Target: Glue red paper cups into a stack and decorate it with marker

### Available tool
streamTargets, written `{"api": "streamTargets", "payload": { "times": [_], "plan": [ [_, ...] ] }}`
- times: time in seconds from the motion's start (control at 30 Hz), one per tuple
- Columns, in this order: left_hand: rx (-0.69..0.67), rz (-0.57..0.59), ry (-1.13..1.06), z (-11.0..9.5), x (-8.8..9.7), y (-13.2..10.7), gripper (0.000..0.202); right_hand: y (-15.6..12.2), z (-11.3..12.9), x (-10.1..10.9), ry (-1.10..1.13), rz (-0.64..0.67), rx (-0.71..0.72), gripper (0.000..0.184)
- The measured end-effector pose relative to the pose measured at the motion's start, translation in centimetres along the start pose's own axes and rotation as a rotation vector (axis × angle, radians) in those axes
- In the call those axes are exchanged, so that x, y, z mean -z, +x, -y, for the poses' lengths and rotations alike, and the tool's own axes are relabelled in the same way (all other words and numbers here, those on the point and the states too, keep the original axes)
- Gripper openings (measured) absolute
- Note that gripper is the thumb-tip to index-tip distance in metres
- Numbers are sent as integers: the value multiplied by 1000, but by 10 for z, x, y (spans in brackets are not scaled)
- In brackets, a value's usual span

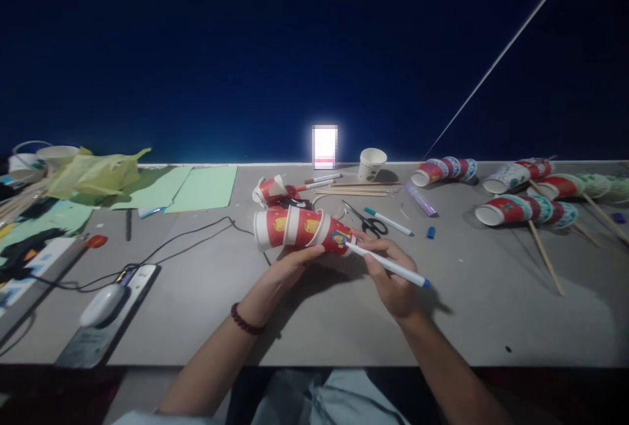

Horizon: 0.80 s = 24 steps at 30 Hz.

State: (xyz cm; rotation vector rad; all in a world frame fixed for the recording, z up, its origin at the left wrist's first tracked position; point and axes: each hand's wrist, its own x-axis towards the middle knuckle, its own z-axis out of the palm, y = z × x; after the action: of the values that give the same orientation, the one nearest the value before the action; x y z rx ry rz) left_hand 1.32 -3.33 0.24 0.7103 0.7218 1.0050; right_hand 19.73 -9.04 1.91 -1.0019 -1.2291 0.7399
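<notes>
Lying sideways above the table, a chain of red-and-white paper cups [275,228] is gripped from below by my left hand [297,261], its thumb along the near side. The cups carry yellow and blue figures, and the narrow end points right. My right hand [396,274] is closed around a white marker with a blue end [398,269], its tip at the blue figure on the rightmost cup. Behind the cups lie black-handled scissors [373,225] and a green-capped marker [389,221]. A loose blue cap [431,233] rests to the right.
Several finished-looking cup chains, some on wooden sticks [546,258], lie at the right. A white paper cup [372,164], wooden sticks [358,191] and a purple tube [421,200] are at the back. Left are green sheets [204,188], a power strip [42,281] and a cable.
</notes>
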Motion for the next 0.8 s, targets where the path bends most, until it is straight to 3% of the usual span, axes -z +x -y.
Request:
{"api": "streamTargets", "payload": {
  "times": [0.8],
  "plan": [
    [-15, -10, -3, -1, -4, -2, 72, 0, 0, -1, -18, -36, -7, 11]
  ]
}}
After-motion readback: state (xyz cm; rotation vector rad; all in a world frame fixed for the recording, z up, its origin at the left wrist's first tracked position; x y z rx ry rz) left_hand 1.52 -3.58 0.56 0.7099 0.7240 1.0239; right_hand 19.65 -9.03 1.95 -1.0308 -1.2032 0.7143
